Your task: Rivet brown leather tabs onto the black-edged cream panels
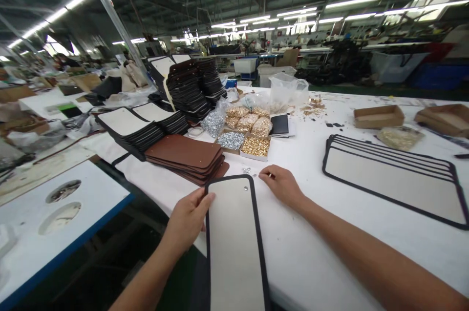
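My left hand (pixel 187 217) grips the left edge of a pale panel with black edging (pixel 236 242), thumb on top. The panel lies lengthwise towards me, partly past the table edge, with a silver snap or rivet (pixel 245 188) near its top right corner. Beside that corner, my right hand (pixel 281 185) is low over the white table, fingertips pinched together; whatever they hold is too small to make out. Loose silver pieces (pixel 247 171) lie just left of those fingertips. Behind them stand a box of silver fasteners (pixel 230 140) and a box of gold fasteners (pixel 255 146).
Brown panels (pixel 186 151) are piled at left, near stacked black-edged panels (pixel 124 123) and a taller stack (pixel 188 86). Bags of gold fasteners (pixel 249 122) sit behind the boxes. Several overlapping pale panels (pixel 392 181) and a cardboard tray (pixel 378 116) lie at right.
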{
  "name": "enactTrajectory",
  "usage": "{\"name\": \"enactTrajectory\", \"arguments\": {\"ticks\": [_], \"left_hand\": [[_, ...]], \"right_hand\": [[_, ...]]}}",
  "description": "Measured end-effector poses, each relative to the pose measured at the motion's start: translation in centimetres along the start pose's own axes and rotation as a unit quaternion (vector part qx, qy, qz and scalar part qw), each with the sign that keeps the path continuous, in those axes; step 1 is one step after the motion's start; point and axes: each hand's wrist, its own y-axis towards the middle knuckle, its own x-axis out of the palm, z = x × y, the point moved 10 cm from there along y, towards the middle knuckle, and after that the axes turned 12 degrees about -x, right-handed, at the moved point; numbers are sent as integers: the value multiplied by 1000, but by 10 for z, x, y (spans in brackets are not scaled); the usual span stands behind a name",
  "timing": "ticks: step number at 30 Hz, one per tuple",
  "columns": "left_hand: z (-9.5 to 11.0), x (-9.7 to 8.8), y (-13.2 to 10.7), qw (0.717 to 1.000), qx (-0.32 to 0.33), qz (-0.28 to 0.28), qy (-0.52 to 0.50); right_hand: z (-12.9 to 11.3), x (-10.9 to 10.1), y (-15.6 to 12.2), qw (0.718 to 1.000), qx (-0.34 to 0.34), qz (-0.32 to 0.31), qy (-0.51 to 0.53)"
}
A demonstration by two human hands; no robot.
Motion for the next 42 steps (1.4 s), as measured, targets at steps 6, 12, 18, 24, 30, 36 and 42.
{"name": "enactTrajectory", "arguments": {"ticks": [6,12,18,24,30,36,42], "left_hand": [[34,24,-44,987,133,83,33],[45,49,-98,933,334,109,73],[39,55,-120,913,374,121,108],[35,48,-133,919,371,123,48],[32,47,-137,913,396,93,26],[30,51,-138,906,421,30,33],[31,54,-134,905,422,-10,48]], "right_hand": [[-84,-81,-49,975,-60,170,130],[-154,-76,-83,955,-221,127,151],[-145,-67,-101,956,-235,118,127],[-154,-61,-139,961,-234,73,128],[-159,-57,-156,959,-259,62,91],[-158,-57,-150,961,-247,56,107],[-149,-56,-141,959,-219,47,175]]}}
